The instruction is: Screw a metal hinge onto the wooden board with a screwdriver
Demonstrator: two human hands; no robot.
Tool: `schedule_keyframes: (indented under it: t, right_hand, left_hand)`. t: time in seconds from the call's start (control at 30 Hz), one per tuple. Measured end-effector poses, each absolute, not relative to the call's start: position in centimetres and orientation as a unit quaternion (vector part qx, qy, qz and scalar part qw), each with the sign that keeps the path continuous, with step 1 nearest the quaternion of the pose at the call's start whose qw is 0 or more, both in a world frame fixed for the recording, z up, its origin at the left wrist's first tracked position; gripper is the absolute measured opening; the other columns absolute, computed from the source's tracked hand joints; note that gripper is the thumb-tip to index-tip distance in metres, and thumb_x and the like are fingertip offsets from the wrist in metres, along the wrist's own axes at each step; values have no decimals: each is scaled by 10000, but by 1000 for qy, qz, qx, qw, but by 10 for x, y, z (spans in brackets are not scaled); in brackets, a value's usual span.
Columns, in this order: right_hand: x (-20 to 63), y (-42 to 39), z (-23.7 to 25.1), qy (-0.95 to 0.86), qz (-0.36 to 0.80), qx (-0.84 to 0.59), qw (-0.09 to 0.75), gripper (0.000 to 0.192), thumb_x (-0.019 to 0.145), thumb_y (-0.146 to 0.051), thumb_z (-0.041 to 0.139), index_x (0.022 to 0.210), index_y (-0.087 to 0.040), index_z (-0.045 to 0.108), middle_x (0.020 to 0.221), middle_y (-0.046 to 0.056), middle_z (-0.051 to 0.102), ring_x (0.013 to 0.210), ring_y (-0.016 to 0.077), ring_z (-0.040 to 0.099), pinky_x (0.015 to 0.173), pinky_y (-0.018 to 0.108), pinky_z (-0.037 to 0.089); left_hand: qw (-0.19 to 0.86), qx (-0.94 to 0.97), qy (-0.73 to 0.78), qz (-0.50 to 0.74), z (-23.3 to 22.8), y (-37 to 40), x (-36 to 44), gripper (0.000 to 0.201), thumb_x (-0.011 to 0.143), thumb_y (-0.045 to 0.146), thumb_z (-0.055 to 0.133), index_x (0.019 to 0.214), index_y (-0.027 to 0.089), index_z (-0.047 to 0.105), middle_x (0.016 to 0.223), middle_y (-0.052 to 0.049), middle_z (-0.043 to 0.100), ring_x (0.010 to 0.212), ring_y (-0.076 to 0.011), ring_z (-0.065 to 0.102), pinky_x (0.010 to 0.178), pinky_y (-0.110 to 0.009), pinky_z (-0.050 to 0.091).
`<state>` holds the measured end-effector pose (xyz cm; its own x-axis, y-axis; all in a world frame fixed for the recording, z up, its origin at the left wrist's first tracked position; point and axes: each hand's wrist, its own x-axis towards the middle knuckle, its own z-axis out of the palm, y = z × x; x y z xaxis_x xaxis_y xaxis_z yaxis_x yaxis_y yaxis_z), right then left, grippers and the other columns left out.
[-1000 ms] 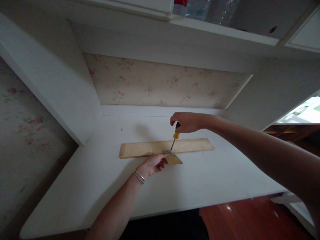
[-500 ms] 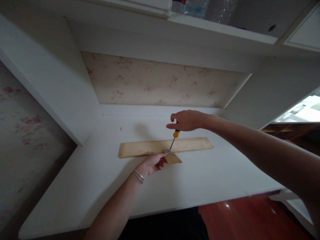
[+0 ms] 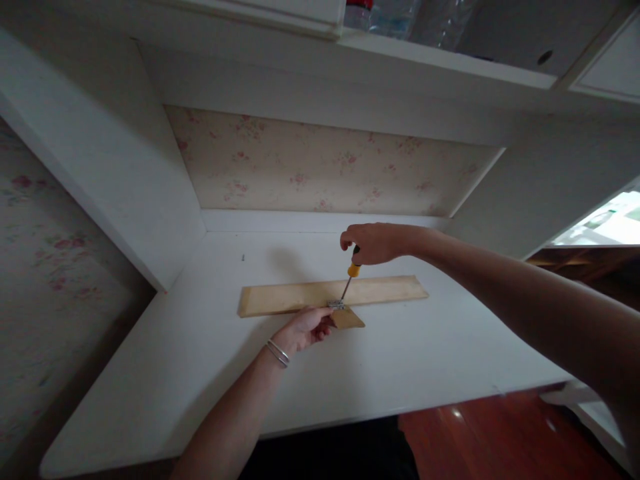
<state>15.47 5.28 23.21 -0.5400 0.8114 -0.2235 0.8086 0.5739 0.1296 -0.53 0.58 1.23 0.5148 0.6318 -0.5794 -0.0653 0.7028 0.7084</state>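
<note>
My right hand [image 3: 375, 244] is closed around the handle of a yellow and black screwdriver [image 3: 353, 270]. Its shaft slants down to a small metal hinge [image 3: 336, 304]. The hinge lies where a long pale wooden board [image 3: 285, 295] meets a short wooden piece [image 3: 349, 318]. With thumb and fingers, my left hand [image 3: 311, 325] grips the short piece at its left side, the thumb tip close to the hinge. Two thin silver bangles [image 3: 278, 353] circle the left wrist. Any screw under the screwdriver's tip is too small to make out.
The white desk [image 3: 410, 353] carries the board, with a tiny dark item [image 3: 243, 257] lying behind it. White side panels and floral wallpaper [image 3: 325, 163] enclose the back. Overhead, a shelf [image 3: 450, 55] holds plastic bottles [image 3: 393, 19]. Reddish flooring [image 3: 480, 440] shows at lower right.
The fingers of my right hand have curled in around the screwdriver handle, where the index finger and thumb were stretched out before. My left hand, the hinge and the wood stay in place.
</note>
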Motion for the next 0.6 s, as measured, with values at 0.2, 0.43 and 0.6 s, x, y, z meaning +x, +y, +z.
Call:
schedule_keyframes:
  t: [0.2, 0.43, 0.6]
  right_hand:
    - [157, 54, 230, 841, 15, 524, 129, 434, 794, -521, 468, 1087, -223, 583, 963, 101, 657, 800, 227, 599, 621, 310, 381]
    - [155, 51, 234, 871, -1, 477, 115, 459, 695, -484, 599, 1073, -225, 581, 1050, 90, 638, 814, 210, 597, 613, 286, 387]
    - [152, 50, 236, 855, 38, 497, 144, 291, 815, -396, 448, 902, -187, 631, 897, 106, 661, 777, 220, 594, 605, 304, 370]
  left_hand:
    - [810, 325, 437, 215, 11, 6, -6, 179, 783, 288, 604, 800, 115, 645, 679, -7, 610, 426, -26, 445, 406, -163, 302]
    - [808, 328, 437, 219, 9, 6, -6, 188, 772, 298, 620, 801, 114, 645, 686, -11, 615, 438, -30, 452, 404, -166, 297]
    - [808, 322, 442, 219, 11, 6, -5, 176, 783, 284, 605, 816, 116, 645, 691, -12, 620, 426, -27, 448, 399, -162, 300]
